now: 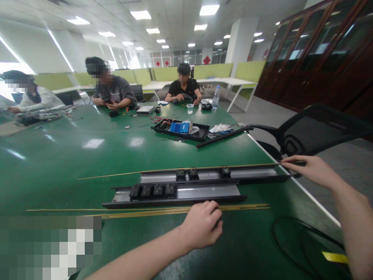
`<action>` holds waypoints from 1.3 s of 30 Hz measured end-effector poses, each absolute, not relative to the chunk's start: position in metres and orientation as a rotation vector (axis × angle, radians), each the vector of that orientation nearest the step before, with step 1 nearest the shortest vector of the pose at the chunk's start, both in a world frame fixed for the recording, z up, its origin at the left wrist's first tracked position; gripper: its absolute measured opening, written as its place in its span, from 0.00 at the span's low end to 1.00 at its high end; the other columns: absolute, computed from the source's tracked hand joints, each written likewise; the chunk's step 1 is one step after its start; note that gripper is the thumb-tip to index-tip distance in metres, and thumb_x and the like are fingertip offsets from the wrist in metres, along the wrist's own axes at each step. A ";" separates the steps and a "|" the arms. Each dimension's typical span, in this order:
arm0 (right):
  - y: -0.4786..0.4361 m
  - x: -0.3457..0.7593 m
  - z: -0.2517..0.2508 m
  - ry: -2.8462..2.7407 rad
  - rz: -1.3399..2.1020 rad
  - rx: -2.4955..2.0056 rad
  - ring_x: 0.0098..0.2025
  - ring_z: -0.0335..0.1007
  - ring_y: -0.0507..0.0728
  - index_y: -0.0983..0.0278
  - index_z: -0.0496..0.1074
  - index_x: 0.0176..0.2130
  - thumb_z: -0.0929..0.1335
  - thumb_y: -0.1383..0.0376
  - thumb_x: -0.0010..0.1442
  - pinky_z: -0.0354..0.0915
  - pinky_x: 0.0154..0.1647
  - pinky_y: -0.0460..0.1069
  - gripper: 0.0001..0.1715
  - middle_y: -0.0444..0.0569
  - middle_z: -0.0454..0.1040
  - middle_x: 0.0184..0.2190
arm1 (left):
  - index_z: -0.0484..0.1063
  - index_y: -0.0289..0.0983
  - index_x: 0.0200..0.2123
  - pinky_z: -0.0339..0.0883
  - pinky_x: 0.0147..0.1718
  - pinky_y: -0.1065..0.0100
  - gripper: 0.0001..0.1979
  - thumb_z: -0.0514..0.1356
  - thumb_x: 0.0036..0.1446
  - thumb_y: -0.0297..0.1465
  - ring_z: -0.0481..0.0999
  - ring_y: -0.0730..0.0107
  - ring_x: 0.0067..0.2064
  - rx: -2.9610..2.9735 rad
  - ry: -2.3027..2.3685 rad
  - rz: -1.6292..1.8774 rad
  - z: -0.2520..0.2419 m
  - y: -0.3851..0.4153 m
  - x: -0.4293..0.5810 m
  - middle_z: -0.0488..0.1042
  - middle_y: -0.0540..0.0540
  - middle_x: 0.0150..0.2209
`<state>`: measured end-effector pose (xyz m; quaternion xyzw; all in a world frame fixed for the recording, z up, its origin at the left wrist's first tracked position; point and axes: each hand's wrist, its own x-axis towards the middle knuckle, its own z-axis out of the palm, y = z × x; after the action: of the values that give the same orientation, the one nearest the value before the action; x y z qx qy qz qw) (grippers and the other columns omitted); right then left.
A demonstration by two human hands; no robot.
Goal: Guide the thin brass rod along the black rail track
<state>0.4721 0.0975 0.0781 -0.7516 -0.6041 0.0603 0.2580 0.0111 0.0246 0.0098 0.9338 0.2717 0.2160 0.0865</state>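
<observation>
My left hand (pixel 204 223) is curled over a bundle of thin brass strips (pixel 241 207) lying on the green table; its fingertips are partly hidden. At the table's right edge, my right hand (pixel 305 169) pinches the end of a long brass strip (pixel 116 175). That strip runs left along the far side of a dark metal rail (pixel 253 172) carrying several black blocks (pixel 193 174). Something dark shows within the right hand, too hidden to name. Nearer me, a shorter rail (pixel 210 191) holds several black blocks (pixel 158 190) in its left half.
Beyond the rails is a black tray (pixel 201 134) with blue parts, beside white gloves (pixel 221 129) and a dark bar (pixel 215 142). A black chair (pixel 317 128) stands at right. Black cable (pixel 274 229) loops near me. Several people sit across the table (pixel 87 155).
</observation>
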 end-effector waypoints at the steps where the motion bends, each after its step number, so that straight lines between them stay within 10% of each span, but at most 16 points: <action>1: 0.097 0.473 0.078 -1.646 0.216 -2.059 0.34 0.74 0.64 0.58 0.83 0.36 0.71 0.41 0.46 0.67 0.38 0.56 0.28 0.51 0.82 0.38 | 0.70 0.37 0.40 0.73 0.36 0.63 0.06 0.55 0.62 0.31 0.75 0.62 0.40 2.783 0.810 0.640 0.010 0.025 0.011 0.73 0.42 0.42; 26: 0.097 0.504 0.066 -1.565 0.034 -1.994 0.49 0.74 0.67 0.61 0.80 0.34 0.68 0.44 0.45 0.67 0.53 0.59 0.27 0.53 0.81 0.42 | 0.70 0.37 0.41 0.73 0.35 0.63 0.07 0.55 0.63 0.31 0.75 0.61 0.40 2.800 0.811 0.629 0.011 0.025 0.012 0.73 0.43 0.41; 39: 0.096 0.509 0.064 -1.404 0.015 -2.202 0.44 0.74 0.66 0.59 0.82 0.36 0.69 0.46 0.40 0.67 0.41 0.55 0.28 0.52 0.81 0.39 | 0.70 0.37 0.40 0.73 0.35 0.64 0.06 0.56 0.62 0.31 0.75 0.62 0.40 2.800 0.803 0.636 0.012 0.025 0.011 0.73 0.43 0.42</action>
<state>0.5086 0.0963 0.0641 -0.8138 -0.5189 0.0056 0.2617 0.0110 0.0248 0.0120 0.9361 0.2684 0.2126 0.0802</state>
